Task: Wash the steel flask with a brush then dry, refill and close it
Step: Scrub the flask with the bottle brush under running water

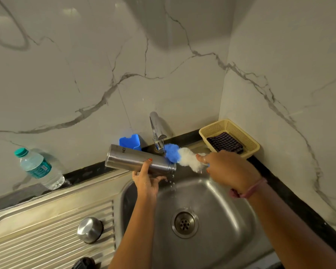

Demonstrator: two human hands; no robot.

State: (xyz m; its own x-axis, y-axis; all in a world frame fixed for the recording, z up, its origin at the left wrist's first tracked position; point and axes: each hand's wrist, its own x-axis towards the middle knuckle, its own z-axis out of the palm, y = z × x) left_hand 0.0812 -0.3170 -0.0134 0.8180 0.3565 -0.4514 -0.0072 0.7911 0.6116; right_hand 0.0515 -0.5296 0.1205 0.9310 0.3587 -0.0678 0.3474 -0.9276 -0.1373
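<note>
Head view: two forearms reaching over a steel sink [231, 220], flask and brush meeting at the tap.

Nearest, a dark object [84, 263] at the bottom edge, too cut off to identify, then the steel cap [89, 229] resting on the ribbed drainboard [46, 230]. Left hand [146, 181] wrapped around the steel flask [136, 160], holding it almost level above the basin, open threaded mouth pointing right, water dripping from it. Right hand [226, 167] clenched on the brush [182, 157], blue-and-white bristles just at the flask mouth, below the tap [156, 131]. Plastic water bottle [38, 168] upright against the wall, well left. Blue holder [130, 141] behind the flask. Yellow basket [229, 137] with a checked cloth [224, 142] in the corner.
</note>
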